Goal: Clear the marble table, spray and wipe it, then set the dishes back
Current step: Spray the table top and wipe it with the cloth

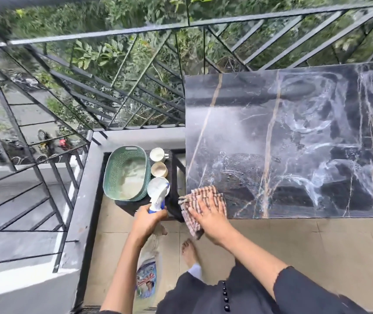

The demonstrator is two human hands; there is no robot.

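My right hand is lying flat with straight, spread fingers, palm down, pressing on the checked cloth and gripping nothing. My wrist is angling in from the lower right. The fingers of my left hand are curling tight round the neck of the spray bottle, just under its blue-and-white trigger head. That forearm is reaching straight up the picture from the bottom edge. I am holding one bottle. Its long axis is running up and down the view, with the head at the far end nosing toward the dishes and the labelled body hanging back toward my bare foot. I am using one cloth, folded. It is sitting on the near left corner of the marble table, lying slantwise with one end drooping over the near edge. The dark veined top is showing wet smears and droplets beyond the cloth. To the left of the table, a low dark stand is carrying one green woven basket and three pale cups in a row beside it. The sprayer head is partly covering the nearest cup. Beige floor is lying below, and a black railing is running beyond.
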